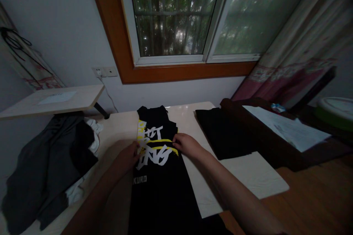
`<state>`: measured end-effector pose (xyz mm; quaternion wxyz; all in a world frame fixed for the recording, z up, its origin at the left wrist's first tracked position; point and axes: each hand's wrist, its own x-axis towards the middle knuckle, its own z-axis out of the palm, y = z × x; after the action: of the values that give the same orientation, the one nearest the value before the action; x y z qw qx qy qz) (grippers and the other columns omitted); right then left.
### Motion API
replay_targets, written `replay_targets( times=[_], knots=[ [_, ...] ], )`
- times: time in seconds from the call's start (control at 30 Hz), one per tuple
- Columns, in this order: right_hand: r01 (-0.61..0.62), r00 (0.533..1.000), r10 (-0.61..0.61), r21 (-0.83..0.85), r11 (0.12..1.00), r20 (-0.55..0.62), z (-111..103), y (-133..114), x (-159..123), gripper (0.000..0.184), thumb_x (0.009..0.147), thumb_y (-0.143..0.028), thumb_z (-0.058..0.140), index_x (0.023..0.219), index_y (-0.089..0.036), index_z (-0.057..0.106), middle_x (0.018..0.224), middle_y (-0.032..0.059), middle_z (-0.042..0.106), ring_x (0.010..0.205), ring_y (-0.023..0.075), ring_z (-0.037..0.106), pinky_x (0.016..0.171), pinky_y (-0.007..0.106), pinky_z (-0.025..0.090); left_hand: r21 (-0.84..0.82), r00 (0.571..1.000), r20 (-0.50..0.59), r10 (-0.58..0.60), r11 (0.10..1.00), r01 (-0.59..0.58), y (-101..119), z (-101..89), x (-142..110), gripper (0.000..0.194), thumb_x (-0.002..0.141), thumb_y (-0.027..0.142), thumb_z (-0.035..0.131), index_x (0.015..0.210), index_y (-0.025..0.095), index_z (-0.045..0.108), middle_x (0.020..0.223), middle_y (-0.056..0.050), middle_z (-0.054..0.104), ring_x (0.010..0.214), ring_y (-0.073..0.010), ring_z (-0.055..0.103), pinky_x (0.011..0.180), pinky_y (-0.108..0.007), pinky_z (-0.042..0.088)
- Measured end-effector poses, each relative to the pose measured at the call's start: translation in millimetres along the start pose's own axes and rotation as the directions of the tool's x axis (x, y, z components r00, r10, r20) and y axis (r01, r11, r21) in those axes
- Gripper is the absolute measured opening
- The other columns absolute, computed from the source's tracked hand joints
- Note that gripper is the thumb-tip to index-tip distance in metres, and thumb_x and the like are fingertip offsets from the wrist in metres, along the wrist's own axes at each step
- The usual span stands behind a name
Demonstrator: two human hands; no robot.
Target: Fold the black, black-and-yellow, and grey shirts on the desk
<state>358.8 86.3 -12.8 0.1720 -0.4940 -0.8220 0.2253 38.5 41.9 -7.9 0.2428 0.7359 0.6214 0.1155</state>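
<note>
A black T-shirt (162, 198) with white lettering and yellow stripes lies lengthwise on the pale table, its sides folded into a narrow strip. Its collar end points toward the window, and the lower part runs out of view at the bottom. On its left edge, beside the print, my left hand (128, 159) is closed with fingertips pinching the cloth. Opposite, at about the same height, my right hand (189, 146) pinches the right edge between thumb and fingers.
A folded black garment (223, 132) lies on the table's right. Grey and white clothes (52, 169) are heaped at left, under a small raised shelf (91, 97). A dark brown surface with a white sheet (284, 126) stands at right. Behind are a window (176, 18) and a wall socket (104, 72).
</note>
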Motion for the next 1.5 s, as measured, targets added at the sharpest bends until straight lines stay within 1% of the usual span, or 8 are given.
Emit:
replay_targets(
  times=[0.27, 0.4, 0.57, 0.7, 1.0, 1.23, 1.4, 1.5],
  knots=[
    [0.05, 0.903, -0.17, 0.296, 0.954, 0.395, -15, 0, -21, 0.007, 0.084, -0.027, 0.076, 0.087, -0.02, 0.076, 0.076, -0.0028, 0.07, 0.068, 0.0123, 0.063, 0.064, 0.022, 0.043, -0.064, 0.931, 0.302, 0.206, 0.979, -0.196, 1, -8.1, -49, 0.021, 0.077, 0.021, 0.059, 0.097, 0.025, 0.063, 0.09, -0.001, 0.073, 0.078, -0.0196, 0.067, 0.064, -0.027, 0.044],
    [0.142, 0.925, -0.217, 0.248, 0.958, 0.31, -18, -6, -17, 0.011, 0.089, -0.031, 0.072, 0.087, -0.021, 0.076, 0.08, -0.0008, 0.068, 0.071, 0.0133, 0.061, 0.068, 0.024, 0.045, -0.111, 0.902, 0.349, 0.253, 0.967, -0.228, -2, -17.4, -45, 0.019, 0.086, 0.033, 0.059, 0.102, 0.027, 0.068, 0.085, 0.001, 0.073, 0.071, -0.0173, 0.066, 0.061, -0.026, 0.044],
    [0.155, 0.982, -0.157, -0.026, 0.987, -0.108, -13, -14, 2, 0.028, 0.087, -0.03, 0.076, 0.114, -0.024, 0.07, 0.112, 0.0076, 0.064, 0.107, 0.0241, 0.056, 0.096, 0.037, 0.045, 0.022, 0.99, -0.053, 0.13, 0.991, -0.129, -21, -26.5, 8, 0.029, 0.089, 0.036, 0.056, 0.112, 0.023, 0.068, 0.097, -0.005, 0.071, 0.084, -0.0216, 0.065, 0.077, -0.035, 0.05],
    [0.133, 0.982, -0.15, -0.148, 0.98, -0.113, -3, -16, 17, 0.053, 0.083, -0.032, 0.08, 0.133, -0.028, 0.061, 0.13, 0.0094, 0.058, 0.12, 0.0285, 0.049, 0.103, 0.044, 0.043, 0.176, 0.914, -0.317, 0.252, 0.963, -0.204, -30, -23.6, 54, 0.039, 0.085, 0.026, 0.06, 0.124, 0.024, 0.065, 0.117, -0.011, 0.065, 0.109, -0.0279, 0.058, 0.099, -0.045, 0.045],
    [0.099, 0.966, -0.101, -0.019, 0.995, -0.239, 23, 1, 26, 0.016, 0.096, -0.02, 0.061, 0.108, -0.024, 0.071, 0.106, 0.0062, 0.067, 0.106, 0.0212, 0.06, 0.097, 0.036, 0.047, 0.182, 0.887, -0.348, 0.303, 0.95, -0.253, -22, -22.0, 113, 0.023, 0.087, 0.028, 0.057, 0.103, 0.022, 0.073, 0.107, -0.008, 0.071, 0.105, -0.0257, 0.059, 0.101, -0.043, 0.041],
    [0.054, 0.949, -0.065, -0.046, 0.998, -0.307, 18, -9, 28, 0.025, 0.098, -0.037, 0.062, 0.118, -0.024, 0.068, 0.113, 0.0084, 0.068, 0.109, 0.0251, 0.058, 0.099, 0.039, 0.045, 0.009, 0.848, -0.457, 0.266, 0.955, -0.295, 11, -37.6, 130, 0.024, 0.092, 0.038, 0.057, 0.099, 0.021, 0.072, 0.104, -0.009, 0.073, 0.107, -0.0261, 0.061, 0.1, -0.04, 0.044],
    [0.034, 0.955, -0.063, -0.105, 0.994, -0.291, 18, -26, 50, 0.05, 0.094, -0.049, 0.064, 0.135, -0.02, 0.06, 0.121, 0.0116, 0.066, 0.112, 0.0268, 0.057, 0.102, 0.039, 0.044, -0.084, 0.865, -0.429, 0.259, 0.942, -0.324, 30, -39.9, 139, 0.022, 0.094, 0.036, 0.056, 0.1, 0.022, 0.071, 0.107, -0.007, 0.074, 0.106, -0.0244, 0.063, 0.099, -0.038, 0.046],
    [0.009, 0.97, -0.042, -0.138, 0.99, -0.239, 20, -34, 73, 0.041, 0.095, -0.042, 0.064, 0.129, -0.02, 0.064, 0.12, 0.0122, 0.068, 0.113, 0.0269, 0.058, 0.1, 0.037, 0.044, -0.118, 0.869, -0.407, 0.281, 0.928, -0.355, 36, -40.1, 148, 0.022, 0.095, 0.037, 0.055, 0.1, 0.022, 0.07, 0.106, -0.006, 0.073, 0.104, -0.0229, 0.065, 0.098, -0.036, 0.048]
  ],
)
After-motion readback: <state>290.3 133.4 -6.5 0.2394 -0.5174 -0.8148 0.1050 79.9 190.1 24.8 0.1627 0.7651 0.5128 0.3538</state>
